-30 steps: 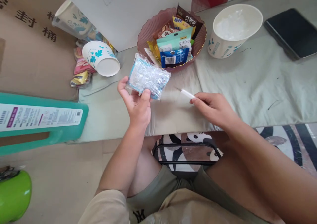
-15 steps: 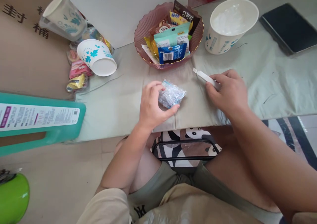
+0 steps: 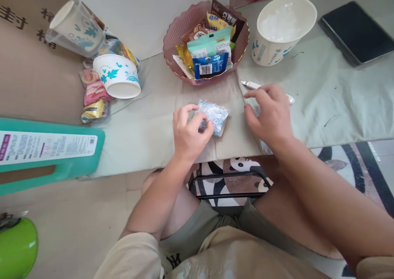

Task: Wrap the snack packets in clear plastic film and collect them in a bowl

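A small bundle in clear crinkled plastic wrap (image 3: 218, 115), with some blue showing through, lies on the cloth-covered table. My left hand (image 3: 190, 132) is at its left edge, thumb and forefinger curled close together on the wrap. A slim white utility knife (image 3: 250, 84) lies on the cloth with its blade end to the left. Over its middle is my right hand (image 3: 271, 116), holding nothing, thumb and forefinger apart. That hand hides part of the knife's handle. Below the right hand, some clear plastic (image 3: 264, 147) shows at the table edge.
Beyond the hands stands a pink bowl (image 3: 172, 36) of wrapped snacks. A paper cup (image 3: 267, 51) holding clear plastic and a dark phone-like device (image 3: 358, 32) are at the right. A tipped paper cup (image 3: 118, 75), snack packets (image 3: 95, 92) and a green container (image 3: 92, 160) are at the left.
My right hand has let go of the utility knife, which now lies on the cloth. The thumb and forefinger of my left hand have drawn closer together at the bundle.
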